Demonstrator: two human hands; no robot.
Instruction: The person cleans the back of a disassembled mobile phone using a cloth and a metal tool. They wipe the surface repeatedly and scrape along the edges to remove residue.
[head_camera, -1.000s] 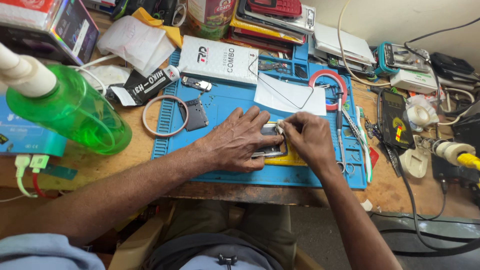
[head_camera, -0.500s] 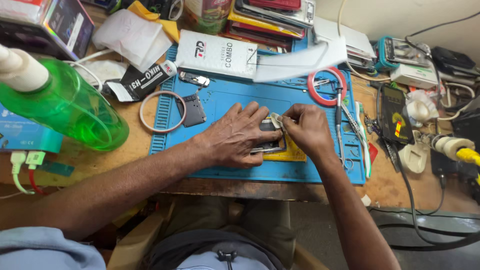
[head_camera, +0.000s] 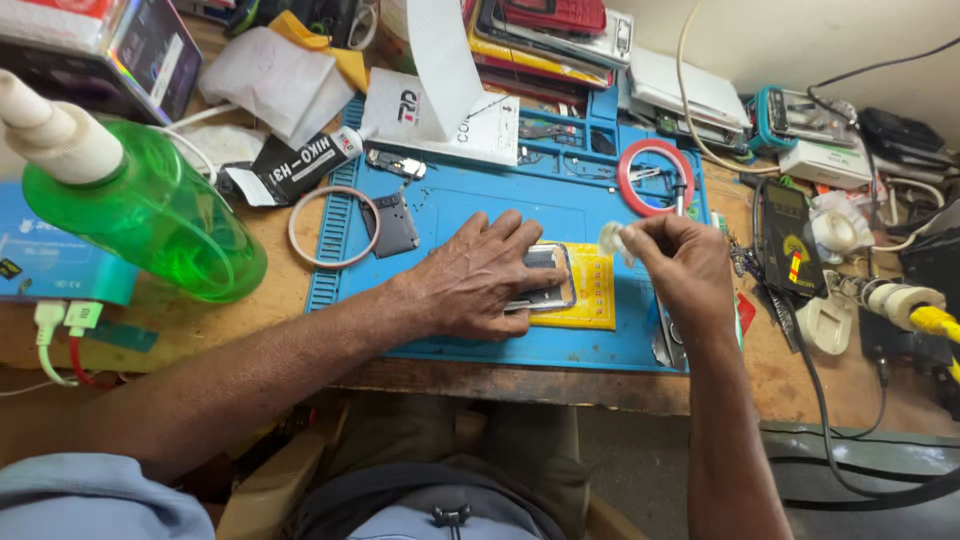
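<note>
Left hand flat and palm-down on a phone with a silvery edge, fingers spread and pressing rather than curled around it; the phone itself lying on a yellow pad near the front middle of the blue work mat, mostly covered by the hand, only its right end showing. Right hand raised just to the right of the phone and clear of it, thumb and forefinger pinched on a small crumpled piece of clear film, the other fingers folded in. Farther back on the mat, a red ring near the right rear corner and a small dark phone part to the left of the pressing hand. Overlapping the mat's left edge, a pale thin ring, partly on the wooden bench. At the rear edge of the mat, a white box with a curled white strip standing up over it. On the bench at far left, a green plastic bottle with a white nozzle, close to the camera and lying tilted. To the right of the mat, a dark meter with a yellow dial, and beyond it a tangle of cables and a yellow plug
</note>
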